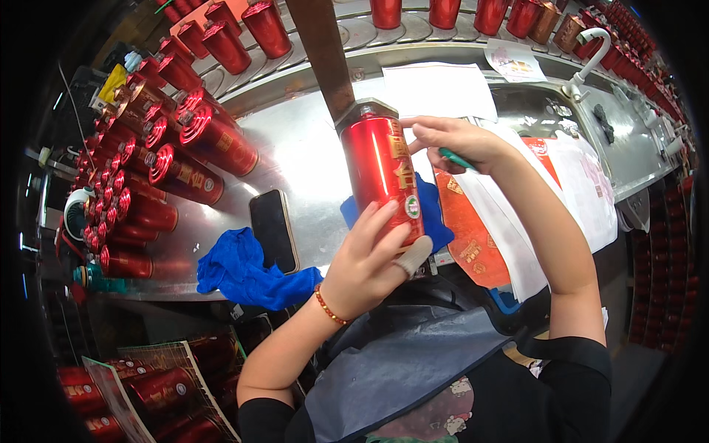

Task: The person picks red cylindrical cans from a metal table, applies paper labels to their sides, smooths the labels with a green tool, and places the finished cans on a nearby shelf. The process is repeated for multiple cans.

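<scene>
A shiny red bottle [373,159] with gold characters and a small round white-and-green label lies tilted in front of me. My left hand [373,255] grips its near end, fingers over the label side, with a pale cover on the thumb. The far end of the bottle meets a grey angular piece [347,112] at the foot of a brown post [323,59]. My right hand [461,144] is closed round a slim green tool [454,158], its fingertips beside the bottle's upper right side. Whether they touch it, I cannot tell. Under the bottle shows blue cloth [434,221].
Several red bottles [188,175] crowd the left of the metal table [295,148]. A phone [273,230] and a crumpled blue cloth [247,269] lie nearer. Red printed sheets [473,244], white paper [583,199] and a sink with a white tap [591,63] are right; more bottles stand on a conveyor [369,33] behind.
</scene>
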Motion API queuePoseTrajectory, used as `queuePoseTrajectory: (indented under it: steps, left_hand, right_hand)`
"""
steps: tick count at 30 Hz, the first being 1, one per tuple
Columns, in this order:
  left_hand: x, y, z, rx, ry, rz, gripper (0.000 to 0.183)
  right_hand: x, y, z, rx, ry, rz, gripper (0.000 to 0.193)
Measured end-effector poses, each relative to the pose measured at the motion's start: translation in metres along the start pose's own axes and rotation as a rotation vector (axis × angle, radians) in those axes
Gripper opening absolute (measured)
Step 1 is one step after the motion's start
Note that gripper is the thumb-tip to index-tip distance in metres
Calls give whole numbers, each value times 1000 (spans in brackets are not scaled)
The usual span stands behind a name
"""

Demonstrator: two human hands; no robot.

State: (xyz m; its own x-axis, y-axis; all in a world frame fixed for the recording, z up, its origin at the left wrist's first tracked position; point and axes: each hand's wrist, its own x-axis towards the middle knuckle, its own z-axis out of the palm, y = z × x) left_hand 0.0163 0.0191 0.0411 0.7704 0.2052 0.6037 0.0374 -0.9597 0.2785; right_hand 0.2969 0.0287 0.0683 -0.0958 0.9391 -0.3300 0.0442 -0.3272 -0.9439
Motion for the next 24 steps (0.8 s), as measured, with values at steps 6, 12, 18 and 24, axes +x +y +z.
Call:
queuePoseTrajectory:
  steps: [6,12,18,24]
  left_hand:
    - [-47,17,37,-140,313,-393,35]
    - [-15,11,7,237,25,-96,40]
    - [-12,9,12,302,-30,56,38]
    - [27,26,-11,442,-232,172,27]
  right_hand:
    - [-32,10,-29,-2,125,-58,67]
    - [-29,14,-26,16,116,-48,70]
    - [-26,16,-4,80,50,-45,60]
    - [-2,12,31,-20,-4,-98,63]
